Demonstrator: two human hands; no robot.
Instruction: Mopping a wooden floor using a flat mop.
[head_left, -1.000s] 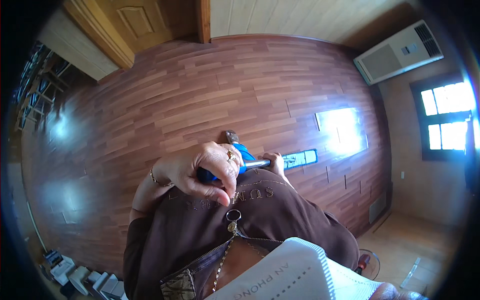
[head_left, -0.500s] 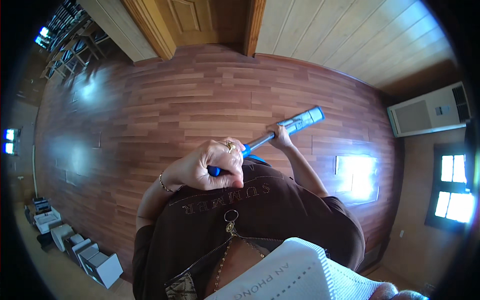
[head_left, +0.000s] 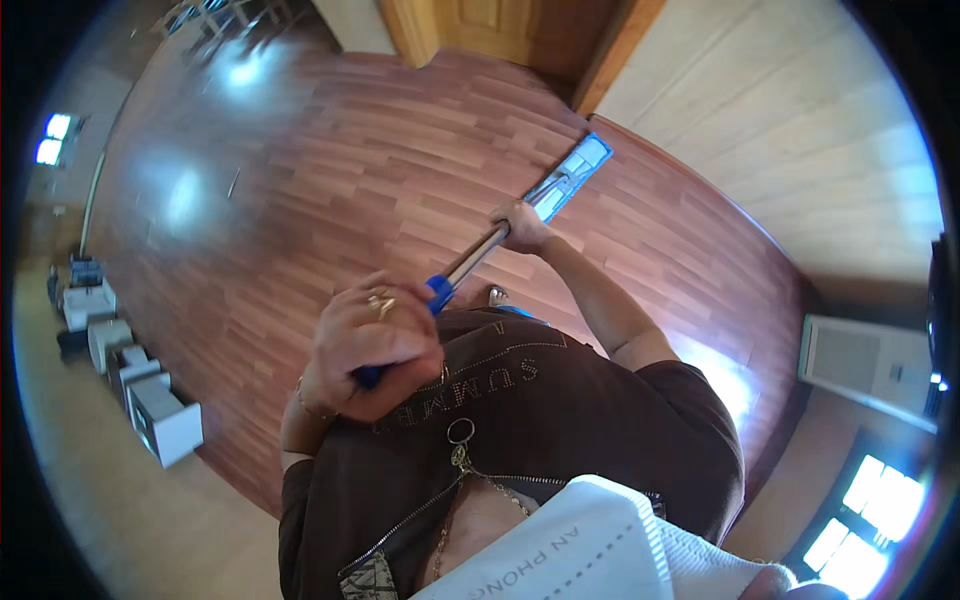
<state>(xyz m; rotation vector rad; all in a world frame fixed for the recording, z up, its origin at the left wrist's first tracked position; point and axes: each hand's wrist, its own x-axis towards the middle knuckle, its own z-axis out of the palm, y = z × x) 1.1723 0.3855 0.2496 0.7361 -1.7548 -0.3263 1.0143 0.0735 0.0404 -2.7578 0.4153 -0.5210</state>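
A flat mop slants away from my body toward the upper right. My left hand [head_left: 375, 345], wearing a gold ring, is wrapped round the blue grip at the top of the mop handle [head_left: 474, 258], close to my chest. Farther along, my right hand [head_left: 524, 228] is closed round the lower part of the metal pole, with that arm stretched forward. Just beyond it is the rectangular mop head [head_left: 578, 170], pale with a blue edge, over the wood floor near the wall's foot. Whether it touches the floor I cannot tell.
A wooden door [head_left: 525, 40] with a frame lies ahead, beside a pale panelled wall [head_left: 730, 130]. A white floor-standing unit [head_left: 870, 365] and a window [head_left: 865, 525] are at the right. White box-like items [head_left: 165, 420] line the left; chairs [head_left: 215, 20] stand far left.
The mop head has moved forward, nearer the wall and door frame, as my right arm stretched out. My left hand shifted left and slightly back. The whole view has turned.
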